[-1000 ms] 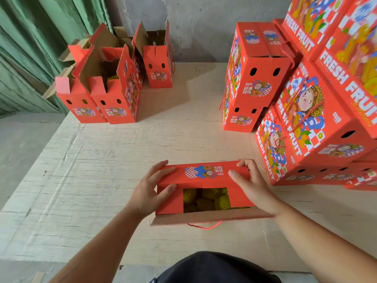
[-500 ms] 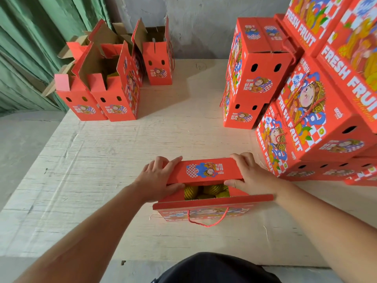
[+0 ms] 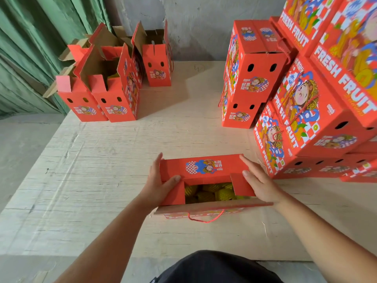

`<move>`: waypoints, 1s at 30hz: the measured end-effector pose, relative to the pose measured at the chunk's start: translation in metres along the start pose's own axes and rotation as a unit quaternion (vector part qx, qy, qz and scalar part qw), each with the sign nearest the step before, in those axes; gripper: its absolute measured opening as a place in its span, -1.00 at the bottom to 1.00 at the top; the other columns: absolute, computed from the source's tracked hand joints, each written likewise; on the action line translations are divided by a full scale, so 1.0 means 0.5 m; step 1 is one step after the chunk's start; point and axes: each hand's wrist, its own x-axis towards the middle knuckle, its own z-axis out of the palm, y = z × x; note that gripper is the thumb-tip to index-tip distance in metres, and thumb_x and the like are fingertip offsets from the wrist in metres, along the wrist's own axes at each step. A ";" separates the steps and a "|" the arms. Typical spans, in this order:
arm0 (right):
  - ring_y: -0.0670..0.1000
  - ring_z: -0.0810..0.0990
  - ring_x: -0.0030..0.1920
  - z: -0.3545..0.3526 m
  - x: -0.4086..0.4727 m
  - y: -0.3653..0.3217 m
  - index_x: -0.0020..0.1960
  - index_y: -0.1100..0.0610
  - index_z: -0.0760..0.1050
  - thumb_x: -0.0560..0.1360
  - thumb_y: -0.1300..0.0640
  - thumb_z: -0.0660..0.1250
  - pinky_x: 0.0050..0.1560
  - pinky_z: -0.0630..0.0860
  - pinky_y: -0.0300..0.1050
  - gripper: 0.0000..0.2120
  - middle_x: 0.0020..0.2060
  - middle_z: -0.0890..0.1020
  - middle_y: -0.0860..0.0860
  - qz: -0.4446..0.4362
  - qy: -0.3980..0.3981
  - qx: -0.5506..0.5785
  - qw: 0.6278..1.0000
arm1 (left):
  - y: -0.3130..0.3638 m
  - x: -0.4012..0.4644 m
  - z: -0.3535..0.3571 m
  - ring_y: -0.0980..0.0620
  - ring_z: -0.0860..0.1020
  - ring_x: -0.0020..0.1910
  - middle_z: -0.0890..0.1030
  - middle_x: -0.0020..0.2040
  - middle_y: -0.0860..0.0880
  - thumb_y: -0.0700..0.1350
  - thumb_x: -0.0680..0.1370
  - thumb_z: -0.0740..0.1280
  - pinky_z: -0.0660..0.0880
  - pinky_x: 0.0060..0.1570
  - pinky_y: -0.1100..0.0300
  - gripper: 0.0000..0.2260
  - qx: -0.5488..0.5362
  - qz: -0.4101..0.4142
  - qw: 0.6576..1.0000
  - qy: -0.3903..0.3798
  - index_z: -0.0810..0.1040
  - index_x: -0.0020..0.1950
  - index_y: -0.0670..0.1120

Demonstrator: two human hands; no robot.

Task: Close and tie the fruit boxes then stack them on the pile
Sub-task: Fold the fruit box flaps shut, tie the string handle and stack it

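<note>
Red cardboard front and centre: the fruit box (image 3: 206,180) sits on the pale wooden board (image 3: 102,180) right in front of the person, top not yet shut, yellow netted fruit (image 3: 210,194) showing through the gap. Left hand (image 3: 157,184) lies flat against the box's left end, fingers straight, thumb pressing down the small left side flap (image 3: 175,193), nothing clenched. Right hand (image 3: 259,180) mirrors it on the right end, fingers extended, thumb on the right side flap (image 3: 241,183), pushing rather than grasping. The far long flap (image 3: 204,167) is folded over the top; the near long flap (image 3: 212,207) hangs out toward the person with its red cord handle (image 3: 206,219) dangling below. To do this well, I'd say keep both side flaps tucked level, then bring the near flap up over them squarely so the edges meet before tying. Farther right, the pile of closed boxes (image 3: 306,119) waits; far left, more open boxes (image 3: 106,88) stand by a green curtain (image 3: 30,58).
</note>
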 end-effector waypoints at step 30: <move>-0.06 0.43 0.12 0.112 -0.065 0.006 -0.07 0.02 0.48 0.58 0.04 0.42 0.16 0.28 -0.51 -0.87 0.18 0.32 0.06 0.109 0.238 0.044 0.964 | -0.004 -0.066 0.061 0.02 0.36 0.27 0.44 0.34 0.20 0.61 0.37 0.28 0.28 0.31 -0.02 -0.27 0.413 0.280 0.859 0.109 0.50 0.41 0.24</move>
